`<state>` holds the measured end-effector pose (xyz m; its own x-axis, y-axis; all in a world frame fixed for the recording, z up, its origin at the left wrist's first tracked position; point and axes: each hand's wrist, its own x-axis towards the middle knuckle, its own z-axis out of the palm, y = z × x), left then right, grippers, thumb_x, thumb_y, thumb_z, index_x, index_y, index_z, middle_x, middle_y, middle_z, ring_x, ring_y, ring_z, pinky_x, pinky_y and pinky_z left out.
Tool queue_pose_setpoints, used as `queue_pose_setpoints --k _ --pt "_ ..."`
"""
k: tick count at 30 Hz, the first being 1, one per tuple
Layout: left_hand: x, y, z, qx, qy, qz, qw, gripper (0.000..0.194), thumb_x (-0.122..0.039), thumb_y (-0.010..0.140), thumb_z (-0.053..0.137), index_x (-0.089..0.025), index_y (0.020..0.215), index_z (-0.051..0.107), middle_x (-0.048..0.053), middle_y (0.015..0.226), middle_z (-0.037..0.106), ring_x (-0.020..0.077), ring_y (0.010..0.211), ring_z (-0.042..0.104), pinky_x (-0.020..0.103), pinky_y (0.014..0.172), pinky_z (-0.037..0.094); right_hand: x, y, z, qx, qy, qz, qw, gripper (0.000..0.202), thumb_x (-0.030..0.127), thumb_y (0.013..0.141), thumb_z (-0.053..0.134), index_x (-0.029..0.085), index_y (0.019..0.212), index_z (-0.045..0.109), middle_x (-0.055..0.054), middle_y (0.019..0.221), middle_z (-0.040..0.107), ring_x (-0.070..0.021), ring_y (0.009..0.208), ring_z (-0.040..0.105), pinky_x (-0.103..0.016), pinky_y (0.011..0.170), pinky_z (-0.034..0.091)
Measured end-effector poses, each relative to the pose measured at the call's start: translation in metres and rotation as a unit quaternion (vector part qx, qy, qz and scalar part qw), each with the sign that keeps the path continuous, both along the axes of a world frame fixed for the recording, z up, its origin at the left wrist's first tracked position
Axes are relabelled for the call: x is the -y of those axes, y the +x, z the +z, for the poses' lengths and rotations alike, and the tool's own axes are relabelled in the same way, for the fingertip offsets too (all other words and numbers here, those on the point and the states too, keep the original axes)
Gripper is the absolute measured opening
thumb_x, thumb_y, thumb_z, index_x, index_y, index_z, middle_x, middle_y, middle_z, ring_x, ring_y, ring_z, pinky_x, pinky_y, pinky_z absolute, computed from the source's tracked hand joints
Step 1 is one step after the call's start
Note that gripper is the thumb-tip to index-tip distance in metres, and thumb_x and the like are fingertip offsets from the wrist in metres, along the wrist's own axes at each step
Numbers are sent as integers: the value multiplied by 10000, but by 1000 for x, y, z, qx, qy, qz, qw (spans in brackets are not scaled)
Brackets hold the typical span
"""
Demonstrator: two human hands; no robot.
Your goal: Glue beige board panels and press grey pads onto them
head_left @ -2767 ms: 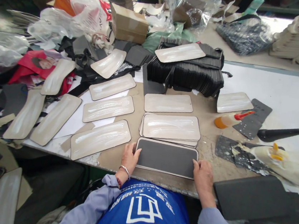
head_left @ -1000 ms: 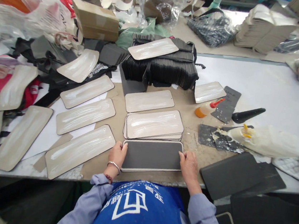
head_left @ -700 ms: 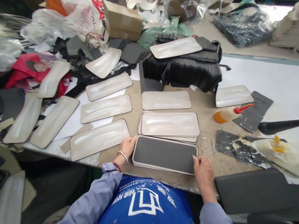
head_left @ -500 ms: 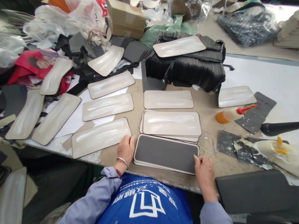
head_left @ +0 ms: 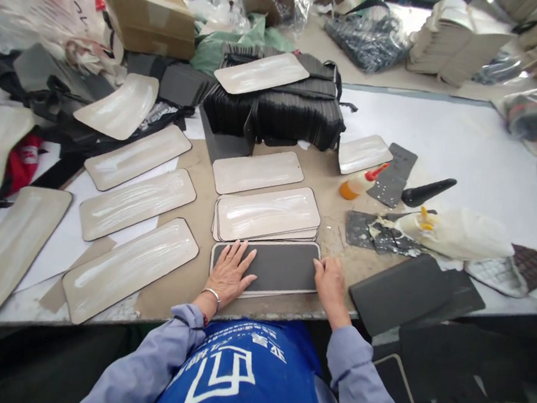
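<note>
A dark grey rectangular panel (head_left: 285, 268) with a pale border lies on a small stack of pale boards at the table's front edge. My left hand (head_left: 229, 271) rests flat on its left end, fingers spread. At the right end, my right hand (head_left: 332, 285) has its fingers curled and pinched at the panel's corner. Just behind is a stack of pale boards (head_left: 270, 213) with whitish streaks on top. Another streaked pale board (head_left: 258, 172) lies beyond that stack.
Streaked pale boards (head_left: 129, 270) lie to the left. A bundle of black strips (head_left: 288, 116) stands behind. On the right are an orange-filled bottle with a red nozzle (head_left: 356, 184), a black-handled tool (head_left: 427, 192), a whitish plastic bag (head_left: 458, 235) and dark sheets (head_left: 404, 291).
My left hand has moved from beside the panel's left edge onto its top, with fingers now spread. My right hand stays at the right end. The view has turned to the right.
</note>
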<state>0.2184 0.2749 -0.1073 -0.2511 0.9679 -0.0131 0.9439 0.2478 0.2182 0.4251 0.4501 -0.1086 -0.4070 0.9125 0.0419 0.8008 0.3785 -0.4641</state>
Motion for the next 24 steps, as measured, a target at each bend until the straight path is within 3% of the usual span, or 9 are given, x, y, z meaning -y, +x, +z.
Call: queue_pose_setpoints --k 6,9,10,12,14,16,21,24 --pt "-1 1 -1 -2 -2 2 1000 575 -434 807 512 -235 1335 397 104 1439 318 282 1345 219 467 1087 221 -6 7 2 -1 -24 -59 998 273 403 834 351 204 692 471 -83 701 527 -224 727 499 -358 682 409" --pt "-1 1 -4 -5 -1 -2 1000 572 -439 811 502 -237 1336 395 106 1444 306 286 1341 229 472 1079 235 8 -1 9 13 32 -91 995 394 386 869 307 83 986 529 -226 993 561 -301 972 500 -435 817 397" --pt "-1 1 -5 -8 -1 -5 1000 570 -438 813 497 -235 1336 395 108 1446 299 287 1341 229 471 1077 239 17 -8 11 12 44 -53 998 421 379 874 316 66 1084 504 -241 1122 525 -311 1080 457 -447 885 369" --pt "0 0 -7 -14 3 -8 1000 564 -431 817 491 -228 1335 398 113 1448 295 289 1342 226 470 1074 240 36 -26 12 3 55 110 992 449 370 869 376 95 1216 452 -189 1294 451 -285 1232 355 -432 993 306" --pt "0 0 -9 -18 6 -12 1000 558 -427 816 493 -222 1328 411 117 1442 307 292 1341 229 469 1074 237 51 -43 9 -6 68 294 954 496 372 857 430 117 1282 411 -145 1360 408 -253 1304 272 -416 1052 257" --pt "0 0 -10 -22 8 -11 1000 559 -428 809 502 -218 1321 423 122 1432 327 297 1336 239 471 1072 236 58 -51 3 -3 79 364 928 549 382 851 453 101 1317 376 -146 1393 366 -244 1332 216 -423 1074 231" --pt "-1 0 -7 -28 2 -14 1000 572 -433 806 509 -224 1329 408 129 1426 338 298 1332 249 471 1067 251 41 -23 -13 37 92 236 967 567 362 884 380 49 1350 310 -182 1413 316 -258 1341 184 -460 1063 236" --pt "-1 1 -4 -13 -3 -9 1000 588 -431 797 524 -238 1337 392 118 1431 333 297 1332 248 479 1072 246 15 0 -20 51 111 102 987 554 376 904 299 16 1323 338 -234 1355 380 -298 1302 268 -507 1018 270"
